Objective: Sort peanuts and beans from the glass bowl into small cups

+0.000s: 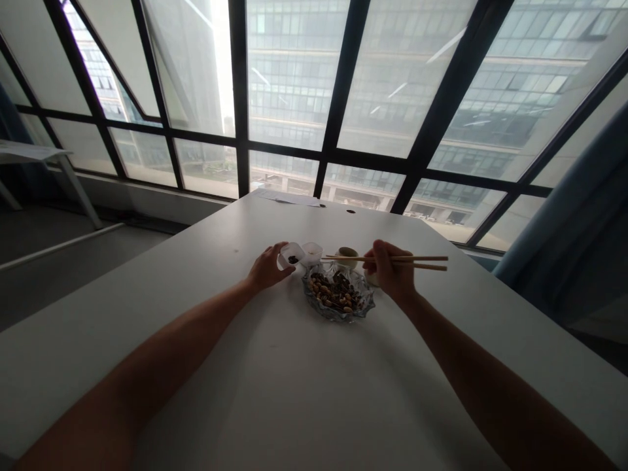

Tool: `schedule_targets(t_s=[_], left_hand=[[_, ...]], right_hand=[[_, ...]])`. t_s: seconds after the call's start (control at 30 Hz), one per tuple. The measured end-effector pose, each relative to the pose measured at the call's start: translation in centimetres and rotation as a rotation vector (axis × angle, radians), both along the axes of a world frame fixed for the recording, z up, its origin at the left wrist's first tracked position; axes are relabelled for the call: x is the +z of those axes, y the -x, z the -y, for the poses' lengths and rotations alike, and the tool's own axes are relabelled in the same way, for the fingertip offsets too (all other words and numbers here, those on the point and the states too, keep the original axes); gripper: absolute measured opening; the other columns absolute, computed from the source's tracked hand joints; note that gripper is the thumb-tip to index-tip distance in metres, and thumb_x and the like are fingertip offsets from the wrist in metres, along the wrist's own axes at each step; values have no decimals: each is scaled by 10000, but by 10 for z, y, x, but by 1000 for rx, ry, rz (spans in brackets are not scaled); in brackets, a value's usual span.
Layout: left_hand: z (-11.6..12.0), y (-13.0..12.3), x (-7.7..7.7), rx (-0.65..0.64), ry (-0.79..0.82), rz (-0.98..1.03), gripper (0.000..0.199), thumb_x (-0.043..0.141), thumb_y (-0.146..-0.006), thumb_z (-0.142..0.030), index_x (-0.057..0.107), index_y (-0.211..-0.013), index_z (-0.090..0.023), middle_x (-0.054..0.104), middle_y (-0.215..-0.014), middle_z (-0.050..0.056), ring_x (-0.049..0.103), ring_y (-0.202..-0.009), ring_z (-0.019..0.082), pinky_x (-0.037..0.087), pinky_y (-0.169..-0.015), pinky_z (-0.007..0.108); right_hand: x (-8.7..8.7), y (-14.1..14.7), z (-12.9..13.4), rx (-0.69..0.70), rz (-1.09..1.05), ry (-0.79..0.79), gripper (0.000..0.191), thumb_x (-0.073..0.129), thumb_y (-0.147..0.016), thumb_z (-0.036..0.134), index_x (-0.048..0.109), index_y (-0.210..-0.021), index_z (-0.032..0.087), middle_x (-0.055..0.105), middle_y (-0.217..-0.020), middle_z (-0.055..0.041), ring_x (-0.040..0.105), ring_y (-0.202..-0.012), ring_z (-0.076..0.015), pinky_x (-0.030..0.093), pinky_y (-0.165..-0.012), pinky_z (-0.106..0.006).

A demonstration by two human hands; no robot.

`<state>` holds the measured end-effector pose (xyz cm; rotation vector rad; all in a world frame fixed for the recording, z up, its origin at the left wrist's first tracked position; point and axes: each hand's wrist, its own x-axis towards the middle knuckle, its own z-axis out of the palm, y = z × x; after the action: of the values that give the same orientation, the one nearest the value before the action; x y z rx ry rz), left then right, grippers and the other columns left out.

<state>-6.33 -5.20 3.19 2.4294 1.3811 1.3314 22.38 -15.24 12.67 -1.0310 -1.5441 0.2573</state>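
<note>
My left hand (266, 267) is closed around the side of a small white plastic container (290, 254), tilted toward me, with a few dark bits inside. A second small whitish container or lid (312, 252) adjoins it on the right; I cannot tell if the two are joined. In my right hand (391, 269) is a pair of wooden chopsticks (422, 260), their tips pointing left above the bowl's far rim. Between the hands stands a scalloped glass bowl (364, 309) of mixed nuts and dark seeds (336, 292). Behind the chopsticks sits a pale round cup (348, 251).
Everything stands on a long white table (275, 379). Another pale object (371, 277) is partly hidden behind my right hand. Papers (289, 198) lie at the table's far end, below large windows. A blue curtain (564, 242) hangs at right; another table (34, 154) stands far left.
</note>
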Motion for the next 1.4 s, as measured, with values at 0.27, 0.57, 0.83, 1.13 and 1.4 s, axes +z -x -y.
schedule_targets(t_s=[0.27,0.57,0.83,1.13,1.4], left_hand=[[-2,2,-2,31,4,-7,666,765,-738,-388,521,-1332,-215,684,-1195,117,671,-1067,296,566,-905,434],[-5,6,-4,21,31,-16,685,756,-747,-433,510,-1345,-210,673,-1224,122,670,-1043,281,571,-890,435],[-8,8,-7,25,20,-10,693,761,-735,-448,519,-1341,-212,686,-1193,120,676,-1036,283,575,-880,437],[-8,7,-7,29,29,-8,692,763,-735,-443,526,-1338,-199,691,-1165,122,681,-1007,281,573,-875,434],[-7,6,-6,24,34,-4,699,770,-734,-430,522,-1347,-202,694,-1177,126,678,-1007,282,572,-867,438]], right_hand=[[14,-42,13,-25,371,201,643,437,-908,749,586,-624,191,619,-508,-50,552,-423,-145,402,-406,-253],[20,-32,17,128,635,160,491,457,-969,568,494,-624,220,569,-474,0,498,-435,-126,374,-469,-249],[16,-40,7,141,259,239,593,528,-870,741,557,-618,205,589,-446,-12,528,-361,-125,390,-357,-227],[17,-43,8,104,-99,176,545,627,-827,711,633,-658,193,642,-494,-36,558,-359,-122,443,-354,-233],[-3,22,-2,215,251,-69,446,556,-951,562,622,-673,219,663,-575,-20,616,-502,-141,485,-501,-264]])
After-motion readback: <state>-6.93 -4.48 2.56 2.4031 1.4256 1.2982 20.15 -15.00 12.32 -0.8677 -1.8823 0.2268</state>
